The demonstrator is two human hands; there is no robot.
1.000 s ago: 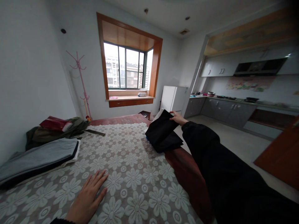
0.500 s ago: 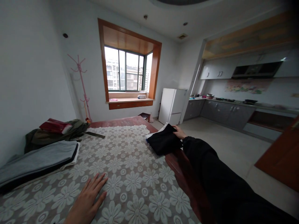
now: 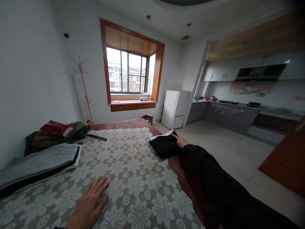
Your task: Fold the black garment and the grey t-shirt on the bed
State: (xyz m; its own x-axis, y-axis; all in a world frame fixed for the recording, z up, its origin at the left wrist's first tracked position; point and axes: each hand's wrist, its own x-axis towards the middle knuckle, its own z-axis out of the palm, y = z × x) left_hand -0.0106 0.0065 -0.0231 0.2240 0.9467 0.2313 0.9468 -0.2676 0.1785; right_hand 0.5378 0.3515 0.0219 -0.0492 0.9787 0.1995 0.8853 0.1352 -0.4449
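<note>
Far left, lower middle of the frame: folded grey and dark garments [image 3: 40, 163] stacked flat on the table's left edge, against the white wall. Just above them, at middle left, a heap of olive-green clothing [image 3: 59, 135] with a red item [image 3: 56, 128] lying on top. Upper left of that, a pink coat stand [image 3: 82, 86] upright in the corner.

Bottom left of centre: left hand [image 3: 89, 205] flat, palm down, fingers spread wide on the lace tablecloth [image 3: 133, 178] with its white flower pattern, holding nothing. Tablecloth covering most of a reddish wooden table [image 3: 177, 167], bare wood showing along the right edge and far end.

Upper centre: wood-framed bay window [image 3: 130, 68], buildings beyond the glass, small objects on the sill.

Right of centre, mid-frame: folded black garment [image 3: 164, 146] lying at the table's right edge, atop a thin layer of white and blue cloth peeking out at its far and left sides. Right hand [image 3: 180, 141] resting on the garment's right far corner, fingers extended and pressed onto the fabric, not gripping; black sleeve [image 3: 221, 187] running down to the lower right corner.

Behind the hand, a white refrigerator [image 3: 175, 108]. Far right: grey kitchen cabinets [image 3: 226, 116] under a cluttered counter, wall cupboards and a dark range hood [image 3: 260, 72] above, a reddish-brown panel [image 3: 286, 159] at the right edge.
</note>
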